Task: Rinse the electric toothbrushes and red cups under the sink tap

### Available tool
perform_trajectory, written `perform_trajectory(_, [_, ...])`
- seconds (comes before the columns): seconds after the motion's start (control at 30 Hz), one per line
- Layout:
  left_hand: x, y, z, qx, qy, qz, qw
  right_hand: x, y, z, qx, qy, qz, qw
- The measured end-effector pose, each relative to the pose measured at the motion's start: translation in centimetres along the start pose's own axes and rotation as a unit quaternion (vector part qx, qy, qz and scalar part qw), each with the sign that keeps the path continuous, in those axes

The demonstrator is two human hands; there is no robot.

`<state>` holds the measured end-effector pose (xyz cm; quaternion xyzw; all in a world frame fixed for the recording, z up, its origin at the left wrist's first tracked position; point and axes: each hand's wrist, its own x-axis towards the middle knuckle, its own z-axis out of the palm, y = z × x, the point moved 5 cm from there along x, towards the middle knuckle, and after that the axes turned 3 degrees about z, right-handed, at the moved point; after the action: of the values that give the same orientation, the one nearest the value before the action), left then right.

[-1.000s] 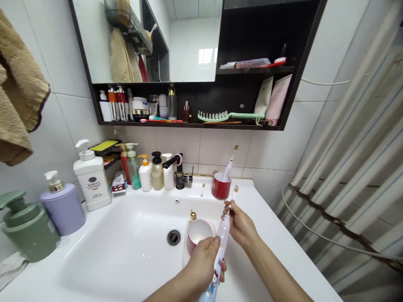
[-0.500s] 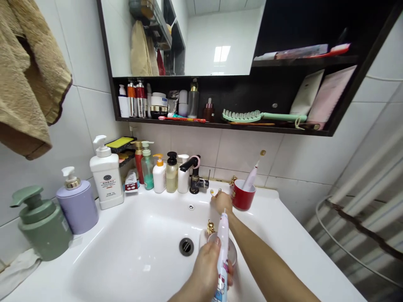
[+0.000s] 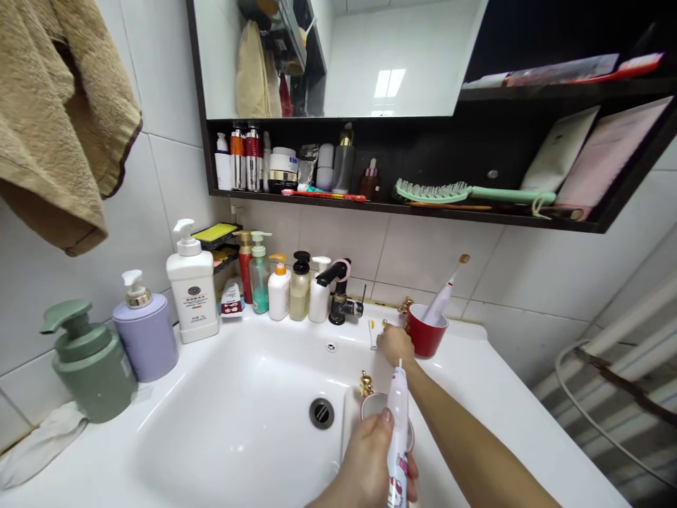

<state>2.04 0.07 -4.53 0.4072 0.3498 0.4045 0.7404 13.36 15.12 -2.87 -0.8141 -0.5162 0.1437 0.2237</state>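
Note:
My left hand (image 3: 370, 451) is closed around a pale pink electric toothbrush handle (image 3: 398, 423) with cartoon prints, held upright over the sink's right side. A bare metal shaft tops this handle. My right hand (image 3: 398, 344) reaches past it to the sink's back ledge, fingers pinched round a small toothbrush head whose tip shows above them. Another white toothbrush head (image 3: 373, 336) with a yellow mark lies just left of those fingers. Right beside the hand, a red cup (image 3: 427, 337) holds a second pink electric toothbrush (image 3: 438, 303) with a brush head fitted.
Behind my left hand is a pale cup (image 3: 373, 403) with a gold bear figure (image 3: 366, 383). The black faucet (image 3: 341, 296) rises at the back. Several pump bottles (image 3: 300, 286) line the sink's rim on the left. A dark shelf (image 3: 381, 201) overhangs the ledge.
The view has turned a little left, so everything sits further right. My right fingers have shifted slightly right, uncovering the stem of the lying toothbrush head. My left hand keeps its grip.

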Motion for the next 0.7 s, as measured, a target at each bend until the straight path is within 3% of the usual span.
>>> perform_trajectory(0.2, [-0.2, 0.2, -0.2, 0.013, 0.022, -0.010, 1.000, -1.8, 1.0, -0.9, 0.116, -0.039, 0.008, 0.993])
perform_trajectory(0.4, [-1.0, 0.0, 0.7, 0.060, -0.027, 0.014, 0.998, -8.2, 4.4, -4.9, 0.308, -0.090, -0.008, 0.947])
perform_trajectory(0.47, [-1.3, -0.8, 1.1, 0.068, -0.053, 0.006, 0.996, -10.3, 5.3, -6.0, 0.403, -0.112, -0.001, 0.908])
perform_trajectory(0.6, [-1.9, -2.1, 1.9, 0.084, -0.102, -0.008, 0.991, -12.6, 6.3, -6.4, 0.616, -0.174, 0.055, 0.766])
perform_trajectory(0.7, [-2.3, -2.4, 2.5, 0.104, -0.139, 0.000, 0.985, -13.0, 6.5, -6.2, 0.651, -0.176, 0.081, 0.734])
